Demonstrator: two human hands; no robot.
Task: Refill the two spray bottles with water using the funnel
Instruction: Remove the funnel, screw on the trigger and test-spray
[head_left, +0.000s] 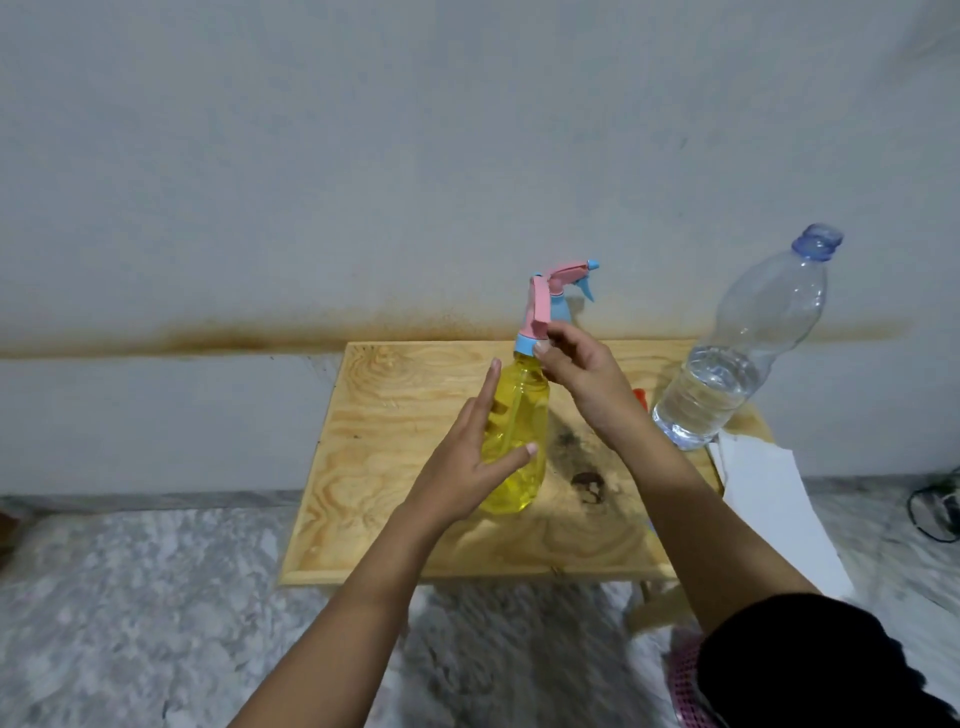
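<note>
A yellow spray bottle with a pink and blue trigger head stands upright on the small wooden table. My left hand lies against the bottle's left side with straight fingers, its thumb across the front. My right hand pinches the blue collar under the trigger head. A large clear water bottle, open at the top and about a third full, stands at the table's right edge. A small bit of something red shows behind my right wrist.
A white sheet of paper hangs over the table's right side. The grey wall stands right behind the table. Marbled floor surrounds it, with dark cables at the far right and a pink mesh thing at the bottom right.
</note>
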